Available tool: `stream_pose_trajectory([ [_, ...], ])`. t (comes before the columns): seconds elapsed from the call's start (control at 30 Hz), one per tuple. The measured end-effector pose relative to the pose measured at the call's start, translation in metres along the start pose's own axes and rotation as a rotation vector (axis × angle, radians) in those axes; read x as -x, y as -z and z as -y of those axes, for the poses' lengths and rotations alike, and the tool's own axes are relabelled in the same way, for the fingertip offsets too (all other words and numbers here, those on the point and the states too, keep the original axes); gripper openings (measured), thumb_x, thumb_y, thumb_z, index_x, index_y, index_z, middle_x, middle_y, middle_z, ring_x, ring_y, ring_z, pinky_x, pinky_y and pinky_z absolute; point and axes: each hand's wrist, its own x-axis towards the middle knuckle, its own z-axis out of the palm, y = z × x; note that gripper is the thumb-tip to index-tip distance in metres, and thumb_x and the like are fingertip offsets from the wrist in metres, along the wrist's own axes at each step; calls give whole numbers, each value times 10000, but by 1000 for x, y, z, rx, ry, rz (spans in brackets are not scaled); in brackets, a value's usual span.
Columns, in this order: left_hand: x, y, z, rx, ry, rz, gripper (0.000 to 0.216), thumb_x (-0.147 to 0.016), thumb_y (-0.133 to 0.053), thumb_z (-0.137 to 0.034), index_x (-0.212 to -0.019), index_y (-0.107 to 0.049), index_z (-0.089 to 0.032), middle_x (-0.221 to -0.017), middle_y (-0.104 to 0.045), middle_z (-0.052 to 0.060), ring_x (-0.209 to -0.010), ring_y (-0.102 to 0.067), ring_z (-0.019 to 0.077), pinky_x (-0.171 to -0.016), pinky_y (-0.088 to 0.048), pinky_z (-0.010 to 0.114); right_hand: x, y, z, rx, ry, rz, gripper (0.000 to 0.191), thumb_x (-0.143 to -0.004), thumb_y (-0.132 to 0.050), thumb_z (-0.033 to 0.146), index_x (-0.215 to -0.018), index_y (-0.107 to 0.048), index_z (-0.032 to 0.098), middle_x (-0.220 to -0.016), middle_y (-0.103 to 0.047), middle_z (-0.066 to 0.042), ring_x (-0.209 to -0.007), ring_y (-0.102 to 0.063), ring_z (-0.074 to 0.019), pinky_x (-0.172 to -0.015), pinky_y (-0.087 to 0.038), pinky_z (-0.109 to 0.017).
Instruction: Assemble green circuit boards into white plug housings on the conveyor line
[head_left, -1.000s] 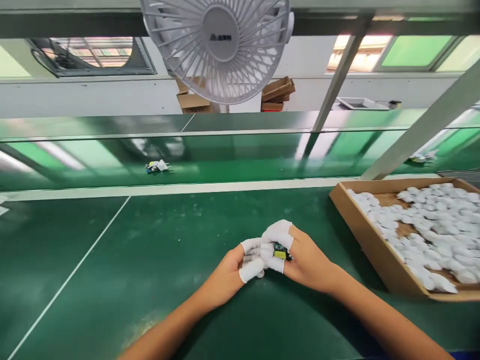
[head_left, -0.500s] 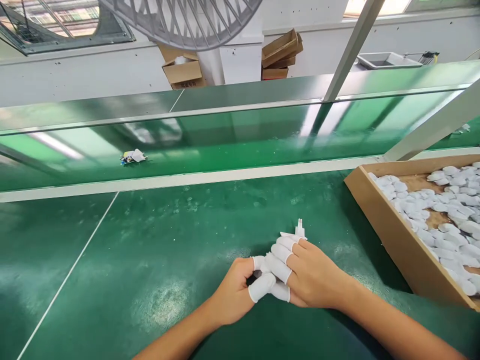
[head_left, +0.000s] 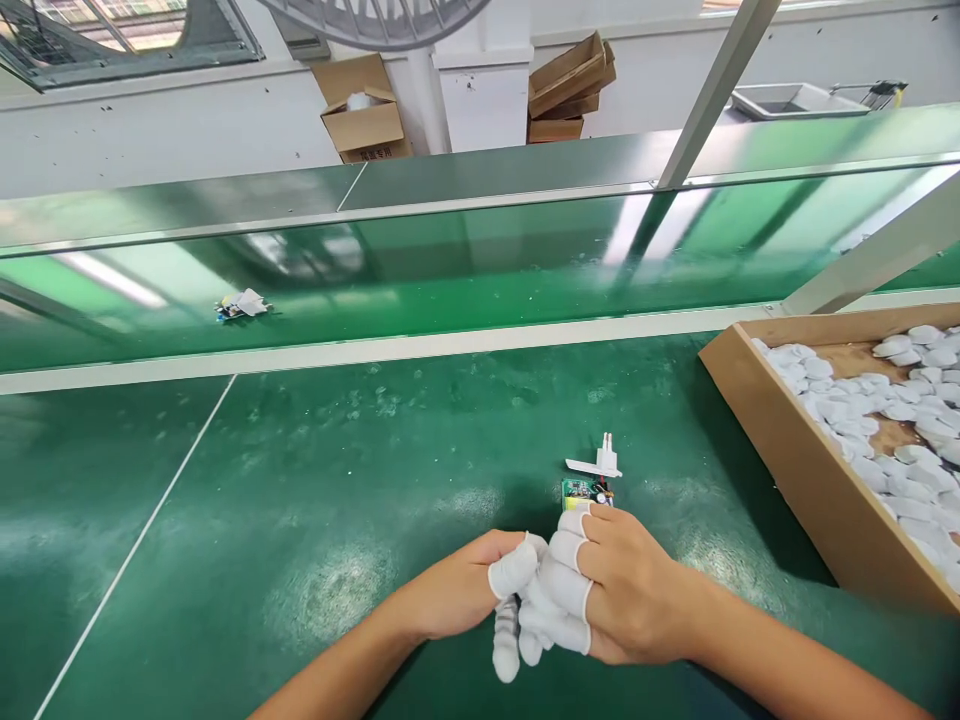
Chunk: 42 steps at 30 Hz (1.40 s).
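White finger cots cover the fingertips of both hands, which meet low at the centre. My left hand point(head_left: 480, 580) is closed, its thumb pressed in against the right fingers. My right hand point(head_left: 600, 590) is closed too, knuckles up and fingers curled toward the left hand. What lies between the fingers is hidden. Just past the right knuckles shows a small green circuit board point(head_left: 576, 490) with a yellow part. Its near side is covered by the hand, so I cannot tell if they touch. Against its far edge is a white two-pin plug piece point(head_left: 606, 460) with a flat arm.
A cardboard tray point(head_left: 795, 450) with many white oval pieces point(head_left: 847, 410) stands at the right on the green worktop point(head_left: 300, 480). A white rail point(head_left: 450, 345) runs behind. On the shelf beyond lies a small part cluster point(head_left: 244, 303). A fan point(head_left: 390, 20) hangs above.
Both hands have come slightly nearer to me, uncovering the circuit board and more of the plug piece. Several left fingers now point down below the thumb. The view has tilted slightly.
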Motion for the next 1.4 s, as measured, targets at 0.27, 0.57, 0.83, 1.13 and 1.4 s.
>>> stream_pose_trajectory([
  [0.27, 11, 0, -13, -59, -39, -50, 340, -780, -548, -493, -836, -473, -166, -717, -536, 8, -477, -472, 64, -411, -395, 177, -4, 8, -21, 79, -92, 94, 358, -842, -517, 407, -571, -531, 173, -573, -513, -32, -556, -433, -152, -524, -270, -285],
  [0.57, 12, -3, -11, -1331, -606, -464, 264, -896, -279, -281, -733, -467, -194, -618, -511, 8, -539, -384, 141, -515, -310, 256, -5, 0, -14, 115, -103, 75, 513, -851, -425, 558, -518, -512, 177, -524, -492, -30, -497, -409, -148, -490, -262, -287],
  [0.83, 17, -5, -20, -713, -348, -333, 489, -879, -271, -562, -778, -534, -162, -639, -506, -3, -548, -438, 101, -527, -368, 210, -2, 3, -5, 41, -11, -8, 284, -773, -486, 157, -490, -502, 174, -536, -502, -43, -501, -384, -147, -492, -260, -293],
  [1.13, 17, -1, -23, -359, -54, -201, 291, -815, -516, -437, -747, -525, -154, -615, -535, -8, -486, -445, 74, -460, -369, 186, -6, 16, -15, 146, -42, 76, 292, -806, -454, 135, -520, -499, 177, -561, -518, -32, -526, -415, -148, -507, -245, -296],
  [1.4, 24, -5, -23, -876, -433, -318, 137, -815, -561, -257, -887, -661, -198, -638, -516, -5, -589, -394, 117, -569, -314, 231, -7, 26, -23, 29, -183, 182, 550, -814, -397, 657, -627, -554, 164, -572, -509, -25, -511, -400, -135, -494, -247, -264],
])
